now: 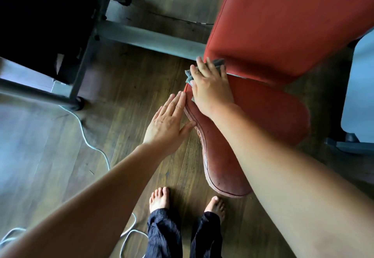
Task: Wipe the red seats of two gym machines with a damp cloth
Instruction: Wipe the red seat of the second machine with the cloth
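Note:
A red padded seat (269, 120) of a gym machine lies in the middle right, with its red backrest (283, 19) rising behind it. My right hand (210, 88) presses a grey cloth (217, 63) flat against the far left end of the seat, where it meets the backrest. Most of the cloth is hidden under the hand. My left hand (168, 122) has straight fingers and touches the seat's left edge with the thumb and fingertips, holding nothing.
A grey metal frame bar (149, 38) runs along the wooden floor behind the seat. A black weight stack (40, 25) stands at upper left. A white cable (95, 148) snakes over the floor at left. My bare feet (159, 199) stand just below the seat.

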The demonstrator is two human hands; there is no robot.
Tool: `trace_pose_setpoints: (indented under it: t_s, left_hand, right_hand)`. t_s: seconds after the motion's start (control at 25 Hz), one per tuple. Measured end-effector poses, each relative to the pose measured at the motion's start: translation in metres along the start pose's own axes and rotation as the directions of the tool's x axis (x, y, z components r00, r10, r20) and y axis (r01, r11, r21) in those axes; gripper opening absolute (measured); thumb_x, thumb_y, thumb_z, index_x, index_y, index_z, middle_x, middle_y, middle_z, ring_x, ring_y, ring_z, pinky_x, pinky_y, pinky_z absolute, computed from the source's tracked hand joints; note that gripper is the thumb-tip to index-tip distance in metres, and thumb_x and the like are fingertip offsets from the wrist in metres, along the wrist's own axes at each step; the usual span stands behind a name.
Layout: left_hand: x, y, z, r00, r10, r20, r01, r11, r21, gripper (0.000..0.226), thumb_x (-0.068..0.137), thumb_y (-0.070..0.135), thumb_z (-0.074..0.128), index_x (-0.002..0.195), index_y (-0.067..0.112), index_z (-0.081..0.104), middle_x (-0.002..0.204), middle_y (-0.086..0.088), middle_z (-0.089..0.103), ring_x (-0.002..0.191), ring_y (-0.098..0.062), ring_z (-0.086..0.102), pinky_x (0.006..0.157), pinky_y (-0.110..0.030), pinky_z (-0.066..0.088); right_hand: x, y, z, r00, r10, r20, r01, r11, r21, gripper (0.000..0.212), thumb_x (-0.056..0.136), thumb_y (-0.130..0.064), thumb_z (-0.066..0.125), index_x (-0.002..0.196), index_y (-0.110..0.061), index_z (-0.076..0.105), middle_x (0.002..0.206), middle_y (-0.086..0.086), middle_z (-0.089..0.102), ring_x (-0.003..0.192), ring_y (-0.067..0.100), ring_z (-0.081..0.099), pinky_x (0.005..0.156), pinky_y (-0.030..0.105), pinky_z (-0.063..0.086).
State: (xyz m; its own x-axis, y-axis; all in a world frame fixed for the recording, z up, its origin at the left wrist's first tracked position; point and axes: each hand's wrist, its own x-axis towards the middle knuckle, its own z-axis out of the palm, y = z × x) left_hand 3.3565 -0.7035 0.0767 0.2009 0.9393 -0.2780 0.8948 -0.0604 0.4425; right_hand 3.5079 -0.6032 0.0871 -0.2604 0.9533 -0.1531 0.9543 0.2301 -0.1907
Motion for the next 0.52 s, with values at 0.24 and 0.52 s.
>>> trace_pose_setpoints:
  t_s: [0.24,0.52]
  left_hand:
    - [-0.002,-0.001,0.001,1.0,-0.031,-0.005,0.031,0.998,-0.057,0.089,0.099,0.066,0.043,0.166,0.024,0.003,0.173,0.005,0.012,0.16,-0.011,0.003,0.129,-0.036,0.015]
    - [-0.004,0.001,-0.002,0.999,-0.032,0.008,0.033,0.997,-0.075,0.089,0.097,0.061,0.045,0.166,0.02,0.007,0.173,0.004,0.013,0.16,-0.013,0.005,0.129,-0.033,0.015]
  right_hand:
    - [-0.087,0.011,0.009,0.991,-0.136,0.001,0.136,0.991,0.003,0.057,0.098,-0.034,0.047,0.152,-0.017,0.042,0.166,0.003,0.031,0.154,0.028,0.027,0.123,0.058,0.021]
    - [-0.057,-0.003,0.005,0.991,-0.133,-0.024,0.134,0.991,0.012,0.053,0.098,-0.033,0.049,0.149,-0.018,0.046,0.165,0.002,0.032,0.154,0.028,0.025,0.124,0.058,0.017]
